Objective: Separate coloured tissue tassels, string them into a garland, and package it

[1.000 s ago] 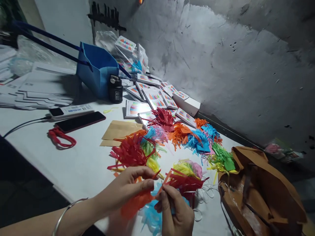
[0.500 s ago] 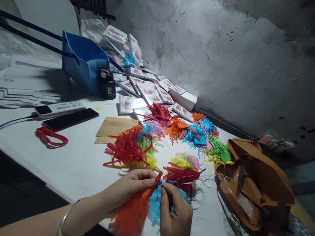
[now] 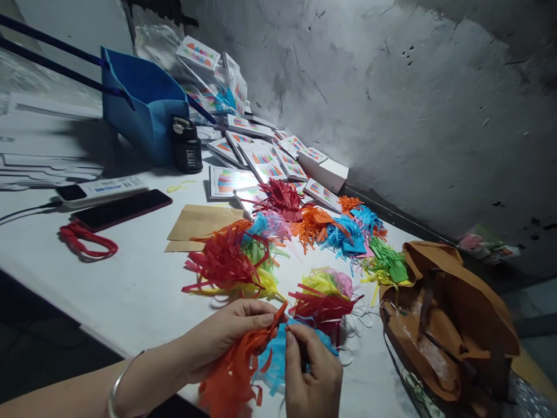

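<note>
My left hand (image 3: 243, 334) pinches the top of an orange tissue-paper tassel (image 3: 230, 377), whose cut strips hang down below the fingers. Close beside it, my right hand (image 3: 311, 368) has thumb and forefinger pressed together near the tassel's folded end; what they grip is too small to make out. Under both hands lies a light blue tassel (image 3: 275, 363). A red tassel (image 3: 324, 307) with yellow and pink ones rests just beyond my right hand, strung on white cord (image 3: 363, 322). Another red tassel (image 3: 226, 261) sits past my left hand.
More coloured tassels (image 3: 348, 235) curve across the table toward a brown bag (image 3: 456, 325) at right. White boxes (image 3: 263, 159) are piled by the wall. At left are a blue bag (image 3: 143, 110), a black bottle (image 3: 187, 148), a phone (image 3: 124, 210) and brown paper (image 3: 204, 226).
The orange tassel's strips have swung and bunched toward the lower left, showing more of the blue one. Both hands stay close together in nearly the same place.
</note>
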Available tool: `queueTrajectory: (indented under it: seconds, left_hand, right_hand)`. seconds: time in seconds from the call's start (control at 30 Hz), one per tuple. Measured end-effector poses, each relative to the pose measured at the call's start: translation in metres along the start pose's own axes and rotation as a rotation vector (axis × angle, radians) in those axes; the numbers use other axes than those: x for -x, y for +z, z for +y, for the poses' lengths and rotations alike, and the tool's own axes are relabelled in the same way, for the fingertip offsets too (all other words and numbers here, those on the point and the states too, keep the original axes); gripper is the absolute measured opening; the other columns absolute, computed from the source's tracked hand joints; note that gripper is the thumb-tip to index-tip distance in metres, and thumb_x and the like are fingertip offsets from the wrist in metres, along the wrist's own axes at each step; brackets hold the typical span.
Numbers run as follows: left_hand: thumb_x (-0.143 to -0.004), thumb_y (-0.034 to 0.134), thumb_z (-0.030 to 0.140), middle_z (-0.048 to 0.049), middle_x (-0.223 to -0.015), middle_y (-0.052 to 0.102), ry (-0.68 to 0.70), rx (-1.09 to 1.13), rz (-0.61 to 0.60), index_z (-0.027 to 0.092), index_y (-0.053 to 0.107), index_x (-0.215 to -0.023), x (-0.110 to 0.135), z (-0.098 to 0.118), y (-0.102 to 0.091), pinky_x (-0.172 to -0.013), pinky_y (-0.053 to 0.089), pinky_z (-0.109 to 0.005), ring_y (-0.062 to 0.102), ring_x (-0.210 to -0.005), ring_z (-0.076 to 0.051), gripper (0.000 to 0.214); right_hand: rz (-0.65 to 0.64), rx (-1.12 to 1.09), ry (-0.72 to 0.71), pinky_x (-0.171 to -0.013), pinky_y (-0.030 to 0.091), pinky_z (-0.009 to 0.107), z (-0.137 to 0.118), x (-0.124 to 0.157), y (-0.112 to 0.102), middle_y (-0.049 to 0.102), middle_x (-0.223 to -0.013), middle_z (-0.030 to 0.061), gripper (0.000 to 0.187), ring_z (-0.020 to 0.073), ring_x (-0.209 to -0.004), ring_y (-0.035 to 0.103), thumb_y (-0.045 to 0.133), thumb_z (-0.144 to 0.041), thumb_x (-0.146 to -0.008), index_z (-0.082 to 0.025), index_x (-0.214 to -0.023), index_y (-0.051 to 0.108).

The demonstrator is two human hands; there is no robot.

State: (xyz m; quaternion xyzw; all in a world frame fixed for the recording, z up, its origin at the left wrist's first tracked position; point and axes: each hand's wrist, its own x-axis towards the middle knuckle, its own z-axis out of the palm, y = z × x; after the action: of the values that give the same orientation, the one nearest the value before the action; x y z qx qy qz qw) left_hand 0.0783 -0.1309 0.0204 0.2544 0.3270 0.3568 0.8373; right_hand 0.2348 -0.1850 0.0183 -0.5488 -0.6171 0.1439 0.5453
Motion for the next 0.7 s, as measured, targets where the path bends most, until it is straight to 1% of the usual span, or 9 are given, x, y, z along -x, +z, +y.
queueTrajectory:
  seconds: [0.13, 0.27, 0.37, 0.43, 0.47, 0.53, 0.6, 0.63, 0.7]
  left_hand:
    - [-0.064, 0.093, 0.039, -0.0053, -0.067, 0.070, -0.006, -0.028, 0.026, 0.011, 0.079, -0.084, -0.001, -0.001, -0.003, -0.053, 0.049, -0.018, 0.058, -0.053, -0.010, 0.037]
    - [-0.061, 0.095, 0.040, -0.0067, -0.072, 0.073, -0.007, -0.021, 0.020, 0.011, 0.079, -0.082, -0.001, -0.001, -0.001, -0.059, 0.050, -0.018, 0.062, -0.060, -0.011, 0.039]
    - [-0.061, 0.094, 0.042, -0.0061, -0.072, 0.072, -0.007, -0.035, 0.002, 0.013, 0.080, -0.082, -0.002, -0.001, -0.001, -0.059, 0.049, -0.019, 0.061, -0.061, -0.011, 0.038]
    - [-0.063, 0.092, 0.045, -0.0056, -0.074, 0.072, 0.015, -0.088, -0.025, 0.015, 0.080, -0.081, -0.002, 0.000, -0.001, -0.062, 0.049, -0.020, 0.061, -0.064, -0.013, 0.037]
    - [-0.065, 0.090, 0.046, -0.0051, -0.075, 0.071, 0.054, -0.158, -0.041, 0.015, 0.080, -0.080, -0.002, 0.001, -0.002, -0.064, 0.049, -0.021, 0.060, -0.066, -0.014, 0.035]
    - [-0.072, 0.085, 0.048, -0.0045, -0.076, 0.069, 0.199, -0.396, -0.067, 0.017, 0.080, -0.080, -0.001, 0.005, -0.003, -0.066, 0.047, -0.023, 0.059, -0.071, -0.016, 0.032]
    - [-0.083, 0.076, 0.046, -0.0043, -0.075, 0.067, 0.369, -0.667, -0.090, 0.018, 0.080, -0.080, 0.001, 0.009, -0.003, -0.067, 0.046, -0.023, 0.059, -0.073, -0.017, 0.028]
    - [-0.086, 0.072, 0.044, -0.0043, -0.074, 0.066, 0.424, -0.760, -0.101, 0.018, 0.080, -0.081, 0.003, 0.010, -0.003, -0.066, 0.046, -0.024, 0.059, -0.073, -0.018, 0.028]
    - [-0.090, 0.067, 0.042, -0.0044, -0.075, 0.066, 0.445, -0.799, -0.123, 0.019, 0.078, -0.085, 0.004, 0.011, -0.002, -0.066, 0.047, -0.025, 0.062, -0.072, -0.019, 0.026]
  right_hand:
    - [0.007, -0.001, 0.001, -0.064, 0.054, 0.021, 0.000, 0.000, 0.000, 0.077, -0.079, 0.0011, 0.016, 0.0158, -0.069, 0.074, 0.059, -0.029, -0.093, -0.025, -0.089, 0.073]
    - [-0.025, 0.003, 0.003, -0.067, 0.053, 0.022, 0.001, 0.001, 0.001, 0.076, -0.080, 0.0007, 0.017, 0.0154, -0.068, 0.073, 0.057, -0.028, -0.094, -0.024, -0.090, 0.073]
    - [-0.041, 0.004, 0.013, -0.066, 0.051, 0.020, 0.002, 0.001, 0.000, 0.075, -0.078, -0.0012, 0.016, 0.0130, -0.066, 0.072, 0.056, -0.027, -0.095, -0.025, -0.091, 0.072]
    - [-0.056, 0.009, 0.017, -0.065, 0.049, 0.020, 0.002, 0.002, 0.000, 0.074, -0.076, -0.0018, 0.016, 0.0121, -0.064, 0.070, 0.056, -0.028, -0.095, -0.025, -0.090, 0.071]
    - [-0.073, 0.014, 0.021, -0.064, 0.049, 0.020, 0.002, 0.002, -0.001, 0.073, -0.074, -0.0017, 0.018, 0.0123, -0.063, 0.069, 0.056, -0.030, -0.095, -0.025, -0.088, 0.071]
    - [-0.127, 0.017, 0.071, -0.057, 0.046, 0.022, 0.001, 0.001, -0.002, 0.069, -0.067, -0.0012, 0.022, 0.0129, -0.056, 0.065, 0.055, -0.034, -0.095, -0.024, -0.084, 0.071]
    - [-0.180, -0.015, 0.200, -0.048, 0.041, 0.022, -0.001, 0.001, -0.002, 0.064, -0.060, -0.0021, 0.024, 0.0125, -0.047, 0.059, 0.055, -0.041, -0.094, -0.023, -0.088, 0.070]
    - [-0.200, -0.056, 0.280, -0.044, 0.039, 0.022, -0.001, 0.001, -0.002, 0.062, -0.057, -0.0030, 0.025, 0.0121, -0.043, 0.056, 0.056, -0.044, -0.094, -0.023, -0.093, 0.070]
    - [-0.232, -0.185, 0.421, -0.040, 0.038, 0.021, -0.003, 0.001, -0.001, 0.061, -0.056, -0.0043, 0.031, 0.0112, -0.037, 0.052, 0.059, -0.049, -0.091, -0.021, -0.103, 0.066]
